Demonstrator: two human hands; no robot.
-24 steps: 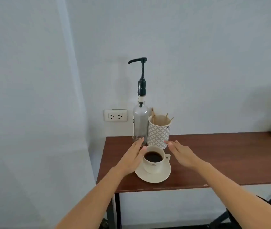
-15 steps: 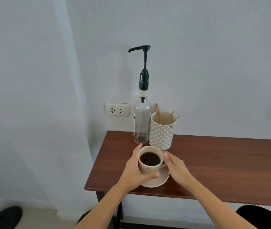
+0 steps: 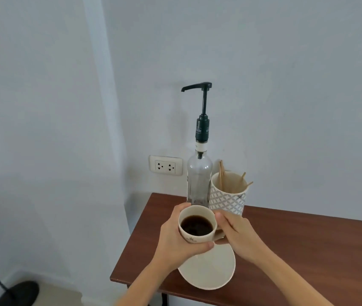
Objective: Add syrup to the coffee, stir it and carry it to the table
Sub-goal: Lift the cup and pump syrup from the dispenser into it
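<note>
A cream saucer (image 3: 211,270) lies bare on the brown counter (image 3: 308,250). Above it, both hands grasp the coffee cup (image 3: 196,225): left hand (image 3: 175,241) wrapped round its side, right hand (image 3: 237,235) at the handle. Behind stand the syrup pump bottle (image 3: 199,173) and a patterned stirrer holder (image 3: 228,193)

2 bare forearms in view, no sleeves reaching wrists. left hand (image 3: 176,240) and right hand (image 3: 238,236) bare, short plain nails.
</note>
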